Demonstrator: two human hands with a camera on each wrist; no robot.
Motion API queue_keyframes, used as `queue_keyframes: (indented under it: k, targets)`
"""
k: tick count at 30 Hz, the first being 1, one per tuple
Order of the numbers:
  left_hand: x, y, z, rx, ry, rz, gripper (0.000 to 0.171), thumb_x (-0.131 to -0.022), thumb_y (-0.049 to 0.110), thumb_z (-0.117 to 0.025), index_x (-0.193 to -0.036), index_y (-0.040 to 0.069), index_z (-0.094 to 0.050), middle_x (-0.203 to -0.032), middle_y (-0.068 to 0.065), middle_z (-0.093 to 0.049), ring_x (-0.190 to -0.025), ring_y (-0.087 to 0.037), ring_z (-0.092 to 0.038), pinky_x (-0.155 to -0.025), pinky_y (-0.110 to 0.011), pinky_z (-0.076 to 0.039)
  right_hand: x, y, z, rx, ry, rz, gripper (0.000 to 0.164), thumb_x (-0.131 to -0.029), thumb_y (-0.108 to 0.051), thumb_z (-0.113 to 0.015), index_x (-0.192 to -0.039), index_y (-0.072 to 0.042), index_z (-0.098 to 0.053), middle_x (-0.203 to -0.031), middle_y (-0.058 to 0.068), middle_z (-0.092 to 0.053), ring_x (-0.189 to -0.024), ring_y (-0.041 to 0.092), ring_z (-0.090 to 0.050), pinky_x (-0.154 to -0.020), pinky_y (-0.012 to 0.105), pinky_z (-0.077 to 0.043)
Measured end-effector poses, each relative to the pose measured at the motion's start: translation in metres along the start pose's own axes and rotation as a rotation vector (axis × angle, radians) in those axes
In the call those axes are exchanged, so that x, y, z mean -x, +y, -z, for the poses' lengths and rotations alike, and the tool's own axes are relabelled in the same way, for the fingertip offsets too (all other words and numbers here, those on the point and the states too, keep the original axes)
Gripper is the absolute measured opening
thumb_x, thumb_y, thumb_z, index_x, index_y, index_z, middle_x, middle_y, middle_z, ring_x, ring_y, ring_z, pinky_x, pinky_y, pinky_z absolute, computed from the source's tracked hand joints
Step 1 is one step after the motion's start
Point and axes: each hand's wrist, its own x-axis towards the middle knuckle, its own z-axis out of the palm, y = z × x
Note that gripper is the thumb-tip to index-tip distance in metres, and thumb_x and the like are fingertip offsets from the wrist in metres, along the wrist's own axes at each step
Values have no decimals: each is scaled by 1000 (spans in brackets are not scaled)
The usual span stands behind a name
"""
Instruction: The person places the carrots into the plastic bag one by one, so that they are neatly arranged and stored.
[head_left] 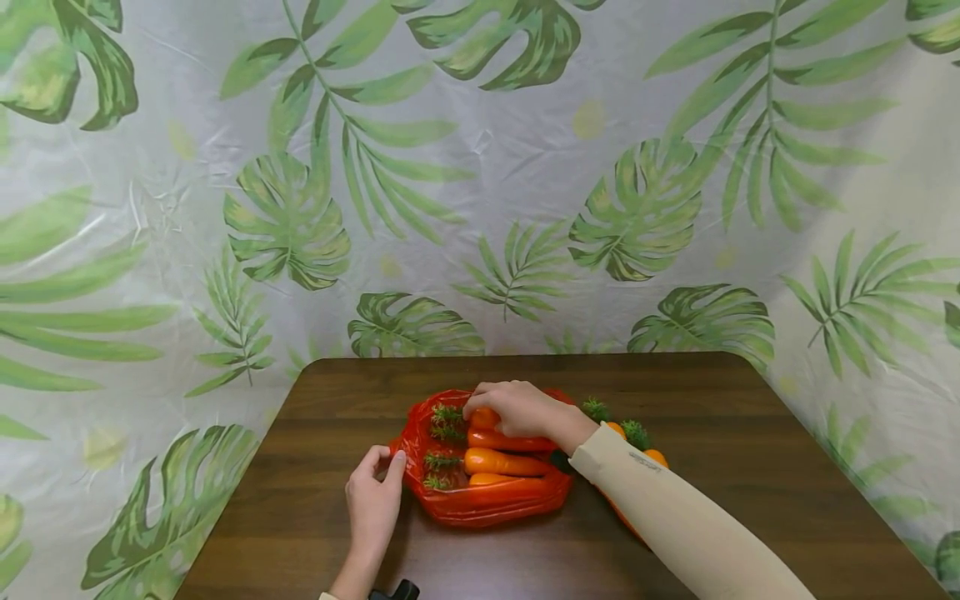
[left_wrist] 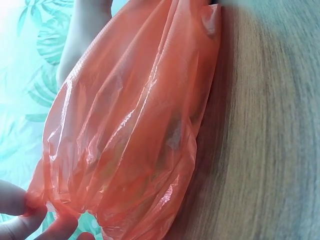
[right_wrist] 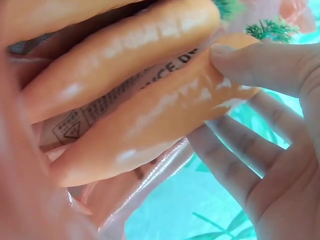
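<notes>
A red plastic bag (head_left: 487, 510) lies on the table with its mouth spread, and several orange carrots (head_left: 504, 463) with green tops are inside it. At the bag's left edge my left hand (head_left: 375, 496) pinches the thin plastic between thumb and fingers; the left wrist view shows the gathered film (left_wrist: 125, 125) at the fingertips. My right hand (head_left: 517, 408) reaches over the far side and holds a carrot (right_wrist: 150, 125), thumb on top and fingers beneath. Beside it in the right wrist view lies another carrot (right_wrist: 125, 55). The held carrot's tip is among the bag's folds.
To the right of the bag, partly hidden by my right sleeve (head_left: 675, 508), are more orange pieces (head_left: 655, 457) with green tops (head_left: 635, 433). A brown wooden table (head_left: 750, 433) lies under everything. Behind it hangs a leaf-patterned sheet (head_left: 525, 167).
</notes>
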Motion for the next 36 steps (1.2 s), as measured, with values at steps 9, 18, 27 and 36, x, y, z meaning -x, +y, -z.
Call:
queue_keyframes:
  k: [9,18,27,36]
  targets:
    - [0,2,0,5,8,-7,7,-93,14,-73,-90,9,-69,-98,-11,-74,-92,-29,-72,-76,-41,-58,-6,3,-7,119,21,35,44,-89,4,-70,-122,-26,-71,-125,-5,-61,-79,15,-63,-60,29,-49]
    - [1,2,0,7,25,-16,7,-93,14,-73,-90,10,-69,-98,-10,-74,-93,-28,-72,-80,-49,-57,-13,4,-18,175,9,41,36,-94,-10,-71,-126,-26,-69,-126,-2,-61,-98,17,-67,-81,35,-57]
    - [1,2,-1,15,31,-16,6,-93,14,-73,-89,10,-70,-96,-9,-75,-92,-26,-73,-80,-48,-57,-12,9,-30,129,-65,21,33,-96,-20,-71,-128,-27,-69,-127,-4,-63,-112,18,-63,-96,40,-51]
    - [0,4,0,6,44,-11,6,-92,13,-74,-88,11,-70,-93,-6,-74,-88,-21,-72,-76,-31,-57,-10,7,-9,51,4,11,46,-90,2,-68,-127,-25,-70,-128,-2,-62,-113,20,-63,-93,40,-53]
